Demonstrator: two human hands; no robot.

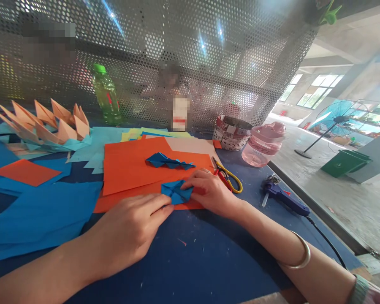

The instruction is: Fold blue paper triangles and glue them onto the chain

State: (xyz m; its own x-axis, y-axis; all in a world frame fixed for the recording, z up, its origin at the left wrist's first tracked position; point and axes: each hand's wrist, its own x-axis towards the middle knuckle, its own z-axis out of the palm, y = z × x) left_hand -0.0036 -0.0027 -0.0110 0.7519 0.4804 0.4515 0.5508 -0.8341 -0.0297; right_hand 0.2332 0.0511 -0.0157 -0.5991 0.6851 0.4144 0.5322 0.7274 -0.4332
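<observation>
Head view showed both bare hands working over the near edge of the orange sheets (pixel 129 166), with a small folded blue paper (pixel 177 195) between them. The left hand (pixel 133 223) had its thumb and fingers drawn narrow, pressing the paper's left end; the right hand (pixel 213 192) pinched the right end, some of its fingertips hidden by the fold. A bangle (pixel 304 249) circled the right forearm.

A pleated blue strip (pixel 169 161) lay on the orange sheets, just beyond the hands. Right of those sheets were yellow-handled scissors (pixel 225 170), then, farther off, a blue glue gun (pixel 291 202) with its cord. Beyond their far right corner stood a patterned pot (pixel 229 137) and a pink bottle (pixel 262 145), side by side. Left of the sheets spread larger blue sheets (pixel 47 215), with an orange square (pixel 27 172) among them; beyond these sat a ring of peach folded points (pixel 66 133). Behind the orange sheets, a green-capped bottle (pixel 107 99) stood against a perforated metal screen (pixel 139 25).
</observation>
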